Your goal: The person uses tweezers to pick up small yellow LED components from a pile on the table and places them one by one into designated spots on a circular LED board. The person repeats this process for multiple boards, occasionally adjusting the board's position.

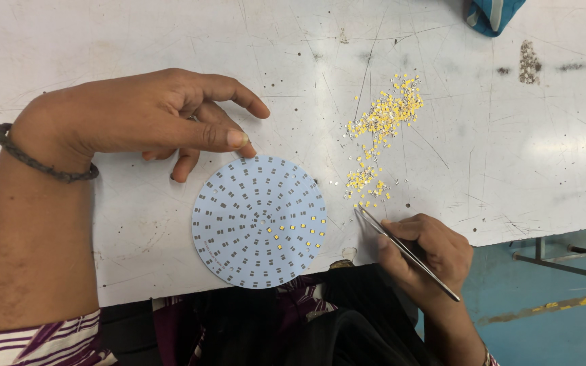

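Observation:
A round pale blue circuit board [259, 221] lies on the white table [137, 41], with rings of small pads and several tiny yellow chips set on its right side. My left hand [150, 118] rests on the table above the board, its fingertips touching the board's upper edge, holding nothing. My right hand [428, 247] grips metal tweezers [405, 251], whose tips point up-left and sit just right of the board, below a scattered pile of small yellow chips [381, 129].
A blue cloth item [493, 13] lies at the table's far edge. A patch of grey debris [529, 61] sits at the upper right. The table's front edge runs near my lap; a blue floor [551, 312] and a metal frame [557, 261] show at the lower right.

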